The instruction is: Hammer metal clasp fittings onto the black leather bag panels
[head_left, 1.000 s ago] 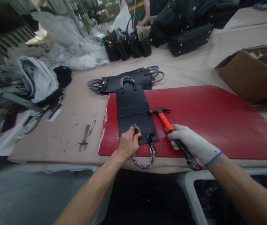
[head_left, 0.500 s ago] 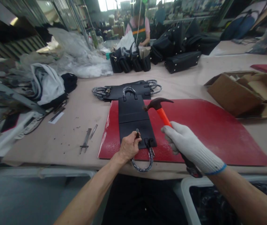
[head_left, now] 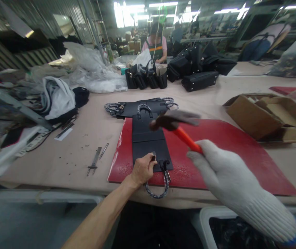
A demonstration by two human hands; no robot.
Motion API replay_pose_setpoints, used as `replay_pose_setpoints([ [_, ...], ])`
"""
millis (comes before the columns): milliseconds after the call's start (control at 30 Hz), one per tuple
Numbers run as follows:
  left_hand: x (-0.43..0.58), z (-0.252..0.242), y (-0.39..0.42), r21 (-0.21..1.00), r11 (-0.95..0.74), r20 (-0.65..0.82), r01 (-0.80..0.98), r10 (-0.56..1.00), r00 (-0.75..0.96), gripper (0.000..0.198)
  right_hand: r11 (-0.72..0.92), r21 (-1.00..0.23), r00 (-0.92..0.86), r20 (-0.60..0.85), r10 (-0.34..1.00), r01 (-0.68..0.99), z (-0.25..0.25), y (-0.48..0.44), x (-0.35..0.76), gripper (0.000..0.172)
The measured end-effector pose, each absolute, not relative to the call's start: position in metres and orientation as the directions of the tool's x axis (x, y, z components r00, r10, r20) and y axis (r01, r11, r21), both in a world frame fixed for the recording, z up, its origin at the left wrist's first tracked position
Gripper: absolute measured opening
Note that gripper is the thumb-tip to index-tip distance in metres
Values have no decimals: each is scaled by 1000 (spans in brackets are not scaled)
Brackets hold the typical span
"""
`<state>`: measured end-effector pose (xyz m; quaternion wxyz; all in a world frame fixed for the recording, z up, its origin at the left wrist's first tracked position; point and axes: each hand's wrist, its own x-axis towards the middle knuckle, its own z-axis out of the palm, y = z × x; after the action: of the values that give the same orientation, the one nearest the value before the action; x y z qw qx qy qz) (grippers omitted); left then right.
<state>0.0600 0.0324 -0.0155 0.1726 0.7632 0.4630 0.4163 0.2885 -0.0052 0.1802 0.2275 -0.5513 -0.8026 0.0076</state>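
Observation:
My bare left hand (head_left: 142, 169) is closed around a short metal punch (head_left: 153, 156), standing upright on the near end of a black bag panel (head_left: 149, 140). The panel lies on a red mat (head_left: 223, 152), and its braided handle (head_left: 158, 185) hangs over the table edge. My right hand (head_left: 231, 183), in a white knit glove, grips an orange-handled hammer (head_left: 176, 124). The hammer is raised above the panel, its head blurred by motion.
More black panels with braided handles (head_left: 142, 103) lie beyond the mat. Metal tools (head_left: 96, 159) rest on the table to the left. An open cardboard box (head_left: 264, 114) stands at right. Finished black bags (head_left: 148, 77) and a person are at the far end. Cloth and plastic are piled at left.
The hammer has risen from lying on the mat to high above the panel, my right hand lifting toward the camera. My left hand has kept the punch in place.

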Motion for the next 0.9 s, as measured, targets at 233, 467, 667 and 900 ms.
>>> replay_pose_setpoints([
  [233, 60, -15, 33, 644, -501, 447, 578, 860, 247, 9, 265, -106, -266, 11, 964, 958, 170, -5, 293, 16],
  [467, 57, -14, 32, 670, -484, 420, 563, 872, 250, 11, 232, -388, -143, 246, 959, 892, 178, -14, 289, 26],
  [667, 57, -14, 32, 666, -502, 437, 552, 862, 256, 10, 229, -286, -248, -32, 968, 930, 152, -9, 300, 21],
  [900, 56, -9, 31, 685, -494, 424, 536, 868, 258, 8, -83, -478, -11, -191, 982, 875, 88, 23, 330, 28],
])
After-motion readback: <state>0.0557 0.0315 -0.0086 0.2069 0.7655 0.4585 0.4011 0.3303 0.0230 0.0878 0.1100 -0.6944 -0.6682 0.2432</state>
